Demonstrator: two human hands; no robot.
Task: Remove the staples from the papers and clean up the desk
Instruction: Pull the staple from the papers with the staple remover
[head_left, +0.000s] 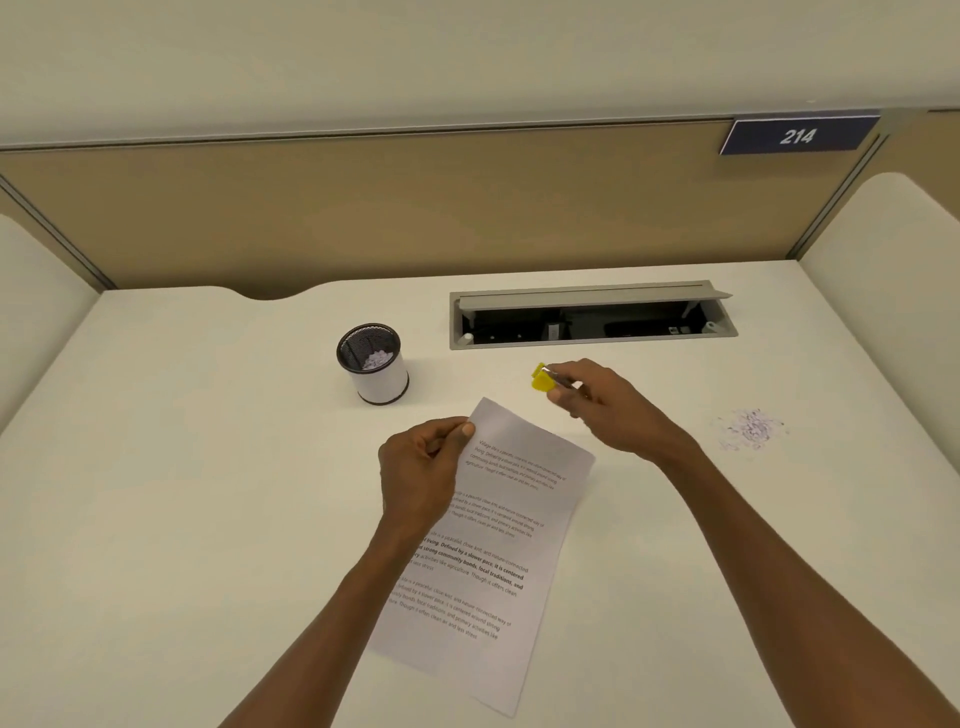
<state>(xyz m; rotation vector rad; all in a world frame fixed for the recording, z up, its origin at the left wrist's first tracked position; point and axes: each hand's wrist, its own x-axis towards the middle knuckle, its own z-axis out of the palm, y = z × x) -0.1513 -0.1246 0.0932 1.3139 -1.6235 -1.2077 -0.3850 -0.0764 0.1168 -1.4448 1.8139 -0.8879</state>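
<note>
Two hands work over a white tabletop (182, 467) walled by tan partitions (363, 208): left hand (421, 467) pinches printed paper (498, 545), right hand (597, 405) grips a yellow staple remover (543, 378).

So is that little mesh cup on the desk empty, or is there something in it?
Not empty. The mesh cup stands upright, and pale scraps lie at its bottom, seen through its open top. What they are is too small to tell.

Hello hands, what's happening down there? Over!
Left hand pinches printed white paper by its top corner. Right hand holds yellow staple remover. Scrap pile on white desk.
</note>
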